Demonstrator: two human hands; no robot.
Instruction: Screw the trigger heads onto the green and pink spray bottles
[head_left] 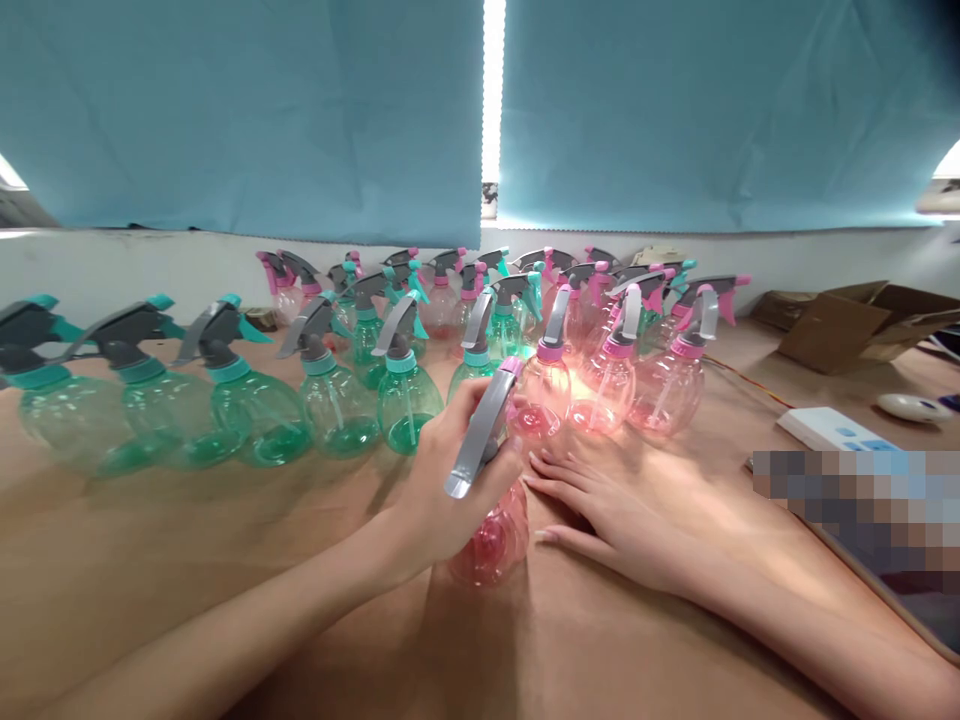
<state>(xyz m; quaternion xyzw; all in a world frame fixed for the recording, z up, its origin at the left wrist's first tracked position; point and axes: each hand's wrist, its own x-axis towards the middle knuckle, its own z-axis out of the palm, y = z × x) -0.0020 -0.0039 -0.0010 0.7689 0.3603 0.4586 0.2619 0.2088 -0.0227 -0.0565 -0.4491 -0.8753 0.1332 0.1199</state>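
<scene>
My left hand (442, 490) is wrapped round the neck of a pink spray bottle (491, 545), just under its grey trigger head. The bottle looks upright and close in front of me. To its right, my right hand (592, 500) lies flat on the brown table (360, 640), fingers spread and holding nothing. Just beyond the hands stands a row of pink spray bottles (604, 390) with grey and pink heads. Green spray bottles (409, 400) with grey and turquoise heads continue that row to the left.
Behind the front row, several more pink and green bottles (367, 340) stand crowded near the wall. At the right are an open cardboard box (847, 325), a white computer mouse (911, 407), a white power strip (836, 428) and a blurred-out flat device (885, 540). Blue blinds (240, 120) hang behind.
</scene>
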